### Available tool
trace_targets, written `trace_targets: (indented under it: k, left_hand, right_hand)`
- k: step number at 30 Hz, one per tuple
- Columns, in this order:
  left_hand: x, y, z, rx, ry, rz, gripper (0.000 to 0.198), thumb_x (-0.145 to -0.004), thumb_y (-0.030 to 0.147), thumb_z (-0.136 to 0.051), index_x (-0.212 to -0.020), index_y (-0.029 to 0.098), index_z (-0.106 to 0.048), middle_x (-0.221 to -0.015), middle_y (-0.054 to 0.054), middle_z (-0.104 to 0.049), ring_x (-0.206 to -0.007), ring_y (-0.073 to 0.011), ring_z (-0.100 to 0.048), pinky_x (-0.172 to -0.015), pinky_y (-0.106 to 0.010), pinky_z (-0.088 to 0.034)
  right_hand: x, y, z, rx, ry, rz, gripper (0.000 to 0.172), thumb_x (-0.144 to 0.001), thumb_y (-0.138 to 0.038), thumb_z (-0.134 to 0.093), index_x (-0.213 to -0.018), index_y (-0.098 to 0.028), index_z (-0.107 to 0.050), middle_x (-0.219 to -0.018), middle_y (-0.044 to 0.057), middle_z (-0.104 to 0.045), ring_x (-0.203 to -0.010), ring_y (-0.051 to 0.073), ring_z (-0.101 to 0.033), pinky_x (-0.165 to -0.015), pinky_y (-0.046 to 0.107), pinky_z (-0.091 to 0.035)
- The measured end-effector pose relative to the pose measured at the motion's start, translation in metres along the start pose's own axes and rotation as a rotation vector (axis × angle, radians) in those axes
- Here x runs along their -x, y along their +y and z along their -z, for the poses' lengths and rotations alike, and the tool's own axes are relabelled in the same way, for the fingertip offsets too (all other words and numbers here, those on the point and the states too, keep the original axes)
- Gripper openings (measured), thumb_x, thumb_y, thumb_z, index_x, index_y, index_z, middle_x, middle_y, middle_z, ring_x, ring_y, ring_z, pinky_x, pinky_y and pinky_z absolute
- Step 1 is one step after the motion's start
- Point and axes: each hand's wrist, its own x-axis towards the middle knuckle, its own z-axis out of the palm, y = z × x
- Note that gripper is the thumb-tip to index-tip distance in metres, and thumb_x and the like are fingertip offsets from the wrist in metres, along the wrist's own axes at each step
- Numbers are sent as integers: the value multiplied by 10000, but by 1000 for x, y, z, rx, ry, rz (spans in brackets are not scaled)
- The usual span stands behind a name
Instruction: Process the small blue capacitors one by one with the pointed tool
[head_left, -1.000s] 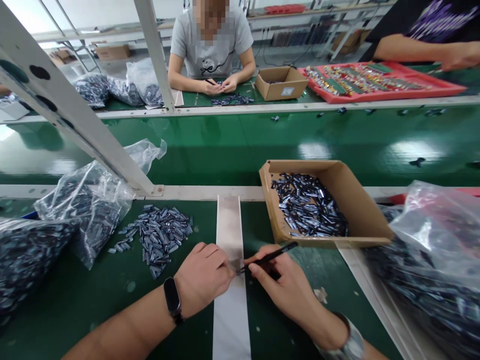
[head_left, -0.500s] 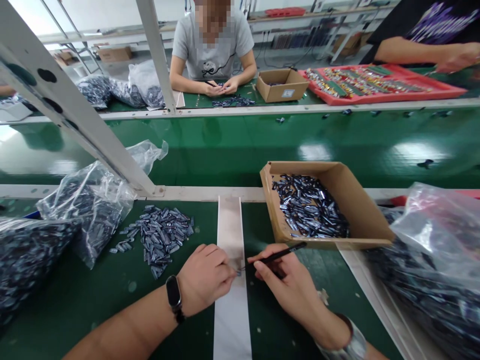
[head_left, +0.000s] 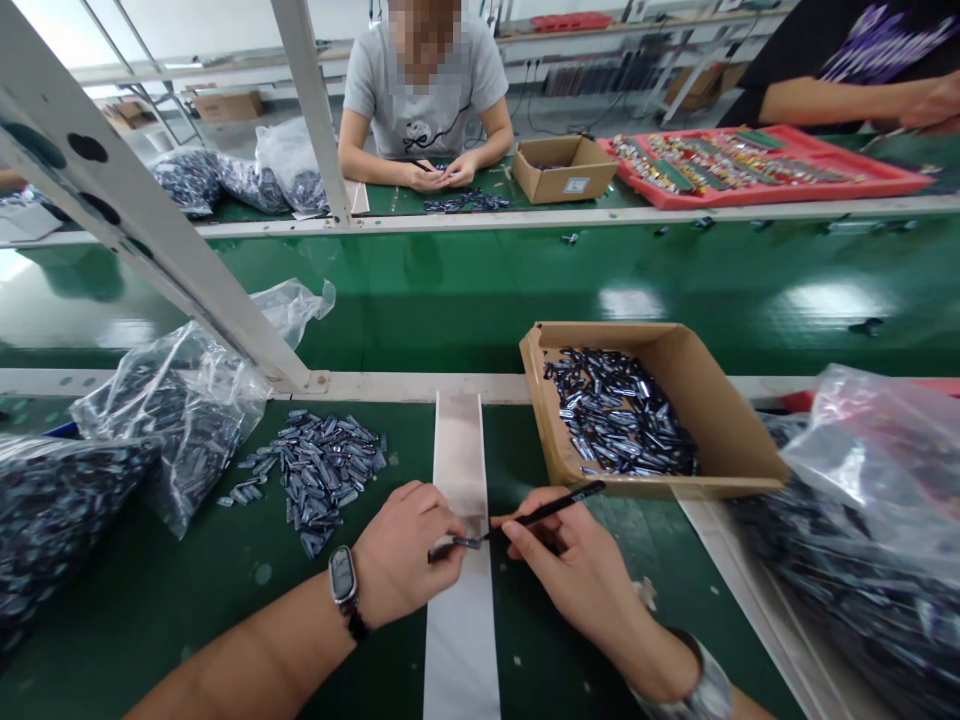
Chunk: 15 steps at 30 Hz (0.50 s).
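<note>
A: What is the left hand [head_left: 401,565] doing?

B: Its fingers are pinched together on a slim dark component with a silver end [head_left: 446,550]. The component now shows plainly below the fingertips, pointing left, above a pale vertical strip [head_left: 461,640] on the green bench mat [head_left: 150,560].

A: And the right hand [head_left: 574,565]?

B: Its thumb and forefinger are closed on slender black tweezers [head_left: 551,517], and their tip meets the component's silver end.

A: Anything else different from a moment ago?

B: Yes, the screen of the black wristband [head_left: 343,575] on the left wrist has lit up grey. It was dark before.

A: What lies around the hands?

B: Far right of them, a brown cardboard box [head_left: 675,370] holds a heap of similar components. To the left sits a loose pile of them [head_left: 322,480], beside clear plastic bags [head_left: 172,430] packed with more.
</note>
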Motion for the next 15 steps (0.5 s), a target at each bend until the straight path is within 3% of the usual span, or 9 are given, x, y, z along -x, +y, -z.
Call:
trace_targets:
  k: [8,15]
  left_hand:
    - [-3,4,1,16,0,43,154,-746,73,-690,-699,218,-709,-789,14,-599,-756,-148,-574,-787,-286,-474]
    - [-3,5,0,18,-32,87,149,-751,83,-688,-696,220,-701,-794,15,-593,-770,-151,-571,-792,-299,-456]
  right_hand:
    - [-1,-1,-2,46,-13,-10,433,-791,-657,-764,-874,-298,-537,-699,45,-807,-590,264,-765,-584,390,-615]
    - [-1,-5,-3,55,-14,-22,398,-790,-610,-763,-862,-297,-527,-703,45,-810,-590,269,-767,-582,397,-621]
